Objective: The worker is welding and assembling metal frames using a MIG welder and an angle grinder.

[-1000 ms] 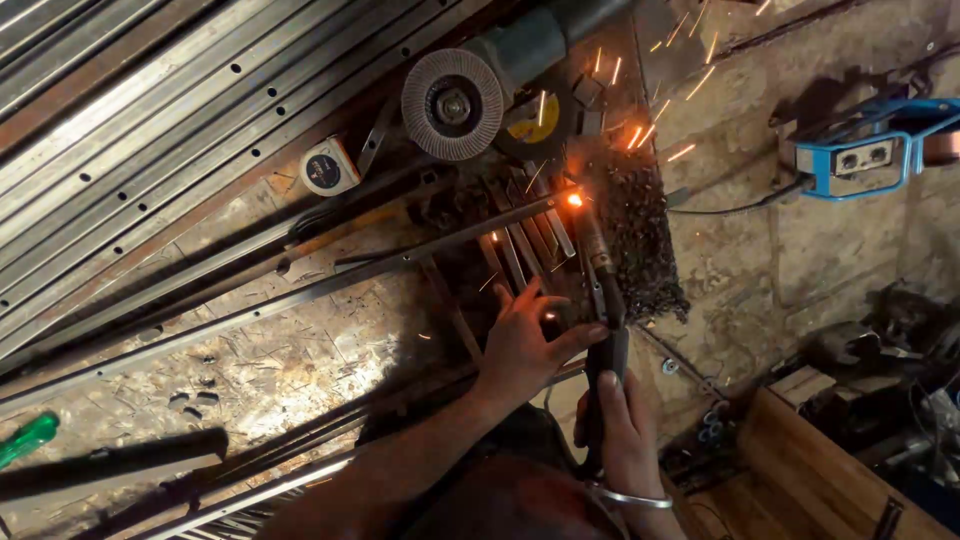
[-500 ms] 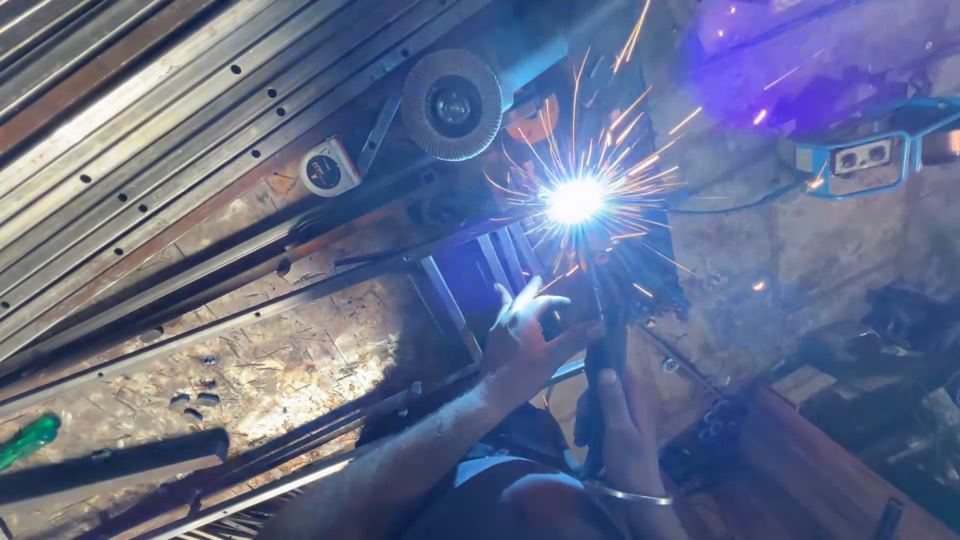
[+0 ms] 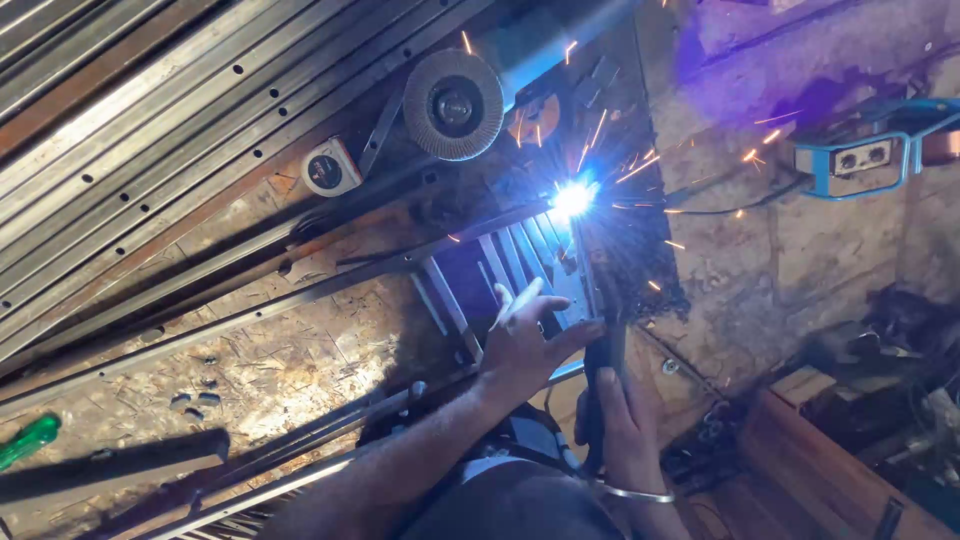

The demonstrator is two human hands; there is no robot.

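Observation:
My right hand [image 3: 622,425] grips a dark welding electrode holder [image 3: 604,372] whose rod runs up to a bright blue-white arc [image 3: 572,199] on a metal frame of flat bars [image 3: 505,270]. Sparks fly up and right from the arc. My left hand [image 3: 524,344] rests on the frame's bars just below the arc, fingers spread, with a thin white stick between them. A metal bangle circles my right wrist.
An angle grinder with a flap disc [image 3: 452,104] lies above the frame, a round tape measure [image 3: 327,168] to its left. Long perforated steel channels [image 3: 150,130] fill the upper left. A blue welding machine [image 3: 860,155] sits at right, a green-handled screwdriver [image 3: 28,440] at lower left.
The arc went from a small orange glow to a large flare, and is now a smaller blue-white point. Both hands stay in place on the frame and holder.

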